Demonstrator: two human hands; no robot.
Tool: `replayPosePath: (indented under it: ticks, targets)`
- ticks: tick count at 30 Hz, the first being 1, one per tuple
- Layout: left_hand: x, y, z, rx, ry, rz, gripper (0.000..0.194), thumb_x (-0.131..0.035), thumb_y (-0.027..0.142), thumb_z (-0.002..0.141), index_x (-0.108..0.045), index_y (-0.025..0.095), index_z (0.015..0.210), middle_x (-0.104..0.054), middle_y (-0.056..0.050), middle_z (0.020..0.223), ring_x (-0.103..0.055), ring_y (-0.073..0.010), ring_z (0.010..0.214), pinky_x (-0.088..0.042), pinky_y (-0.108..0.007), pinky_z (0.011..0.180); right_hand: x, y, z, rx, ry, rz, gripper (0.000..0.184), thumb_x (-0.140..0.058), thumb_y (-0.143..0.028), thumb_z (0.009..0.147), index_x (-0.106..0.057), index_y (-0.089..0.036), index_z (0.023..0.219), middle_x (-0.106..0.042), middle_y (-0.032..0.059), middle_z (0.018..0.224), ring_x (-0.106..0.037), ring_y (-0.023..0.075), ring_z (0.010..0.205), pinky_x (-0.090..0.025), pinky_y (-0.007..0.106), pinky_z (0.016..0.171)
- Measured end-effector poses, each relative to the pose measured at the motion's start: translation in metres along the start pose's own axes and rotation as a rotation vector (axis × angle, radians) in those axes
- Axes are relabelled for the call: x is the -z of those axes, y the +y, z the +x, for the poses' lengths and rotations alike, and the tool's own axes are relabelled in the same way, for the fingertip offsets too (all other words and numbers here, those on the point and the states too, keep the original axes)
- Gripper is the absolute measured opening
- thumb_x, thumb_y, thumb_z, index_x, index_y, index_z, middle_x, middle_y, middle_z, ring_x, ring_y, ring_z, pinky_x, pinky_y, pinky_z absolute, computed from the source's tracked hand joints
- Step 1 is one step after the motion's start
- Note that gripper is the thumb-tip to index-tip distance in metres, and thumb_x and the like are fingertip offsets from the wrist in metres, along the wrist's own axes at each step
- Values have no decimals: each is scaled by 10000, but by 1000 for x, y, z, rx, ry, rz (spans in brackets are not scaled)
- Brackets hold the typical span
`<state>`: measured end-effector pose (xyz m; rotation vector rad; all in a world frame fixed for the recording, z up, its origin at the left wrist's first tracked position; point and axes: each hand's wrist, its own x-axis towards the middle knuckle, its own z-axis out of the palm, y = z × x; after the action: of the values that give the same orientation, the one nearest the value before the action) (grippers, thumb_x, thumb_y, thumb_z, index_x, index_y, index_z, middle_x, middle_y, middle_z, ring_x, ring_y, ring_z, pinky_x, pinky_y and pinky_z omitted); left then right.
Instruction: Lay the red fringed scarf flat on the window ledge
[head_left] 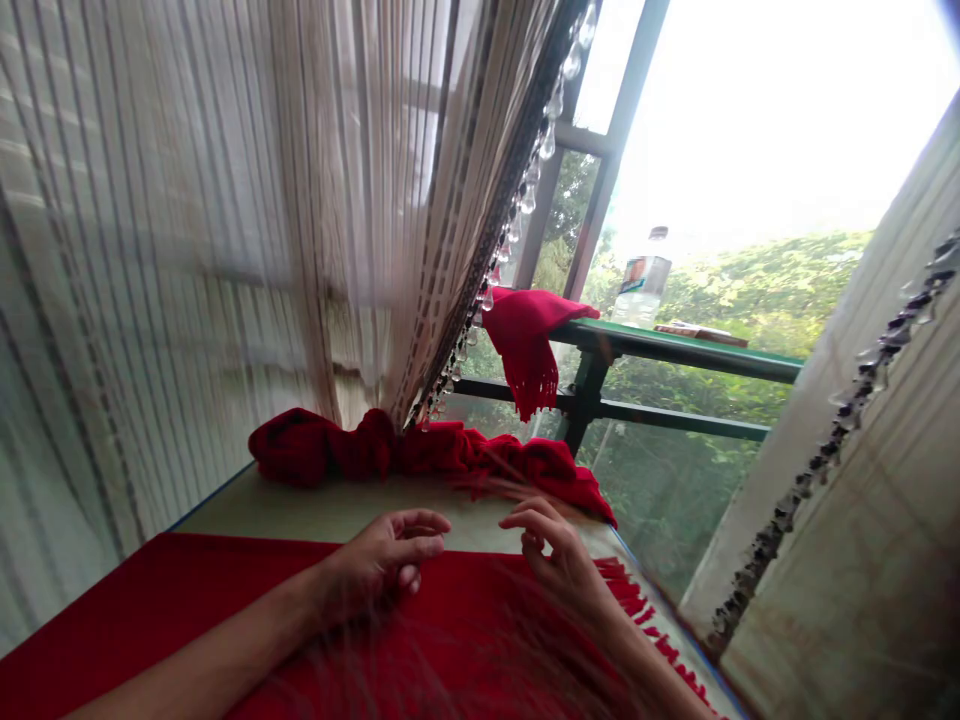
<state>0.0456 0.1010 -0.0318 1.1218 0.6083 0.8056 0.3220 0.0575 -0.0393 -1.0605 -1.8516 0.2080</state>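
A red cloth [187,600] with a fringed edge [637,600] lies spread on a pale table [300,510]. My left hand [382,565] rests on the cloth near its far edge, fingers curled in and thumb against them; what they hold, if anything, I cannot make out. My right hand [559,560] hovers just to the right, with its fingers bent into a pinch. Thin red strands [495,490] run blurred from the bunched red fabric [420,450] at the table's back toward those fingertips.
A striped sheer curtain [262,220] with bead trim [525,190] hangs over the table's back. Beyond is a green railing ledge [675,348] bearing a draped red cloth [529,340], a plastic bottle [643,285] and a flat object [701,333]. Another curtain [862,480] hangs at the right.
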Motion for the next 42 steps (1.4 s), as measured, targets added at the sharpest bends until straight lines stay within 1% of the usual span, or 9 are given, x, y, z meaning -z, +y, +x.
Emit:
replayPosePath:
  ticks: [6, 12, 18, 21, 24, 29, 33, 37, 42]
  targets:
    - [4, -8, 6, 1, -15, 69, 457, -1001, 406, 647, -754, 162, 944, -753, -18, 810, -450, -33, 412, -419, -191, 439, -2, 4, -1, -23, 0, 12, 437, -483, -34, 830, -778, -284, 1032, -696, 34, 1000, -651, 171, 814, -478, 277, 635]
    - [4, -7, 5, -15, -11, 129, 561, -1019, 430, 573, -757, 188, 1006, -659, 33, 796, -489, -53, 467, -406, -192, 442, -1, 3, 0, -40, -23, 7, 456, -479, -17, 812, -777, -278, 1037, -695, 41, 1001, -633, 174, 807, -457, 280, 622]
    - [-5, 1, -2, -30, -26, 248, 603, -961, 613, 656, -725, 185, 1009, -623, 58, 763, -345, -11, 409, -402, -200, 443, -4, 7, 1, -20, -10, 37, 509, -491, 24, 741, -787, -273, 1029, -689, 27, 989, -630, 162, 789, -468, 281, 646]
    - [-7, 1, -4, -26, -45, 325, 640, -916, 680, 689, -731, 170, 1028, -564, 80, 622, -380, -44, 410, -400, -199, 443, -6, 8, 0, -30, 26, 42, 518, -492, 26, 740, -786, -296, 1021, -694, 17, 986, -647, 173, 821, -486, 295, 677]
    - [-7, -3, -4, -4, -71, 388, 627, -862, 686, 744, -735, 162, 1065, -441, 113, 464, -414, -91, 407, -405, -206, 454, -7, 7, 0, -17, 40, 50, 519, -488, 20, 742, -785, -311, 1010, -704, 19, 988, -669, 190, 846, -508, 316, 703]
    - [-11, -5, -6, -10, -61, 501, 479, -784, 580, 820, -751, 159, 1046, -442, 92, 450, -416, -123, 390, -361, -220, 419, -5, 5, 0, -6, 22, 43, 542, -486, 22, 733, -793, -331, 1006, -720, 21, 981, -676, 192, 806, -498, 310, 655]
    - [-21, 4, -20, -225, -18, 681, 141, -745, 241, 844, -807, 205, 966, -669, -19, 782, -591, -158, 635, -484, -241, 617, -6, 7, -1, 9, 40, 39, 529, -495, 18, 727, -798, -324, 993, -722, 19, 962, -682, 191, 789, -511, 312, 646]
    - [-20, 5, -30, -540, -26, 1079, 309, -653, 165, 912, -825, 296, 1132, -738, -105, 1252, -658, -330, 1206, -497, -429, 1089, -7, 9, -3, 0, 32, 31, 462, -510, -14, 786, -792, -322, 984, -733, 19, 960, -706, 197, 817, -551, 315, 676]
    - [-16, -7, -33, -352, -97, 1245, 593, -661, 445, 993, -570, 349, 1571, -417, -76, 1715, -272, -448, 1612, -145, -654, 1335, -7, 0, -3, 33, -77, 38, 395, -564, -63, 851, -796, -342, 1008, -761, 33, 988, -761, 216, 895, -614, 330, 758]
